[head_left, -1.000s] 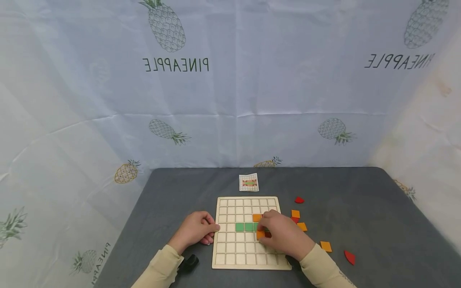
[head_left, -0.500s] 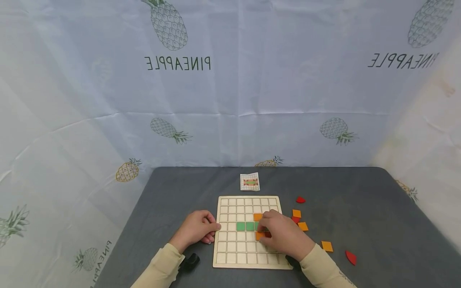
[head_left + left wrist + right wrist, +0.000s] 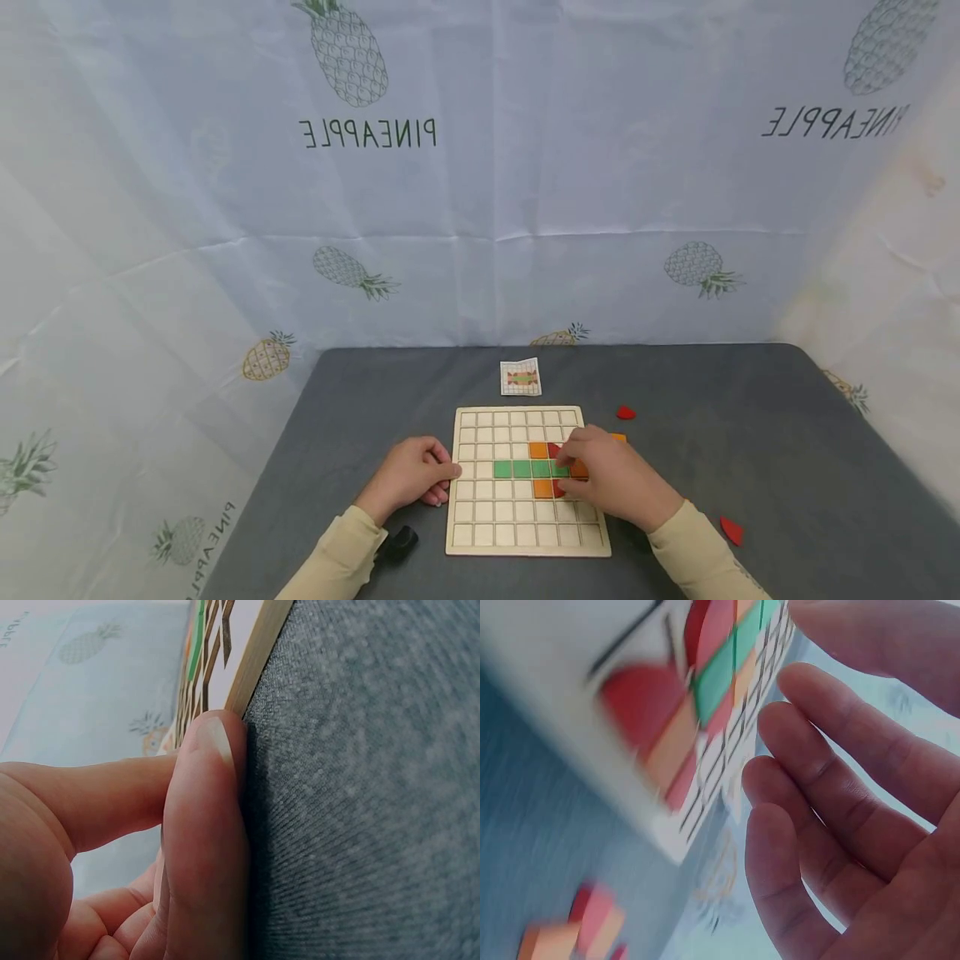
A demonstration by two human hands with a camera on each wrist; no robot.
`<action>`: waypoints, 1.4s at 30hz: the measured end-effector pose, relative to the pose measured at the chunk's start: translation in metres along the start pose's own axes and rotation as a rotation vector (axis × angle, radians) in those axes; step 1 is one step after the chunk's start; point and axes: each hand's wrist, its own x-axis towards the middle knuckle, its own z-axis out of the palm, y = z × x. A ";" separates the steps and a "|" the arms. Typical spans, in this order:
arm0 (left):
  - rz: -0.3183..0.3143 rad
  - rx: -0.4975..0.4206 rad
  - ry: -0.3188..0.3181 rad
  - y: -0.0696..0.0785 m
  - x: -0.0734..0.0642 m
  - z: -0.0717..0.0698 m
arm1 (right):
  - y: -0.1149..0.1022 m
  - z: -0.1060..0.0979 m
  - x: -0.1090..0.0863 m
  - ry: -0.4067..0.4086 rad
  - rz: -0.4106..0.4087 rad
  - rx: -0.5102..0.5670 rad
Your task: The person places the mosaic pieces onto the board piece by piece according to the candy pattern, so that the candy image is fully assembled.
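Note:
A wooden grid board (image 3: 487,533) lies on the dark table. My left hand (image 3: 411,472) holds its left edge, with thumb and finger meeting at the rim in the left wrist view. Green square tiles (image 3: 522,469) form a row on the board. Next to them sit an upper orange tile (image 3: 538,451), a lower orange tile (image 3: 543,489) and red curved pieces (image 3: 555,450). My right hand (image 3: 618,475) hovers over the right part of the board, its fingers loosely bent and holding nothing. In the right wrist view, an orange tile (image 3: 671,746) lies between red pieces (image 3: 641,701).
A small printed pattern card (image 3: 521,377) lies behind the board. Loose red pieces (image 3: 626,412) and an orange tile (image 3: 618,437) are on the table to the right, partly hidden by my hand. A black object (image 3: 400,546) sits beside my left wrist.
My right hand has shifted right and away from the lower orange tile, uncovering red pieces and more of the green row. My left hand stays at the board's edge.

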 end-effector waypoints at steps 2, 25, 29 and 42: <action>0.002 0.002 0.000 -0.001 0.001 0.001 | 0.009 -0.007 -0.009 -0.010 0.052 -0.007; 0.000 -0.007 0.012 -0.002 0.000 0.002 | 0.097 -0.040 -0.099 -0.159 0.336 -0.076; 0.002 -0.006 0.009 -0.002 0.000 0.003 | 0.100 -0.039 -0.101 -0.161 0.362 -0.056; 0.003 -0.013 0.000 -0.001 0.000 0.002 | 0.084 -0.036 -0.071 -0.083 0.298 -0.033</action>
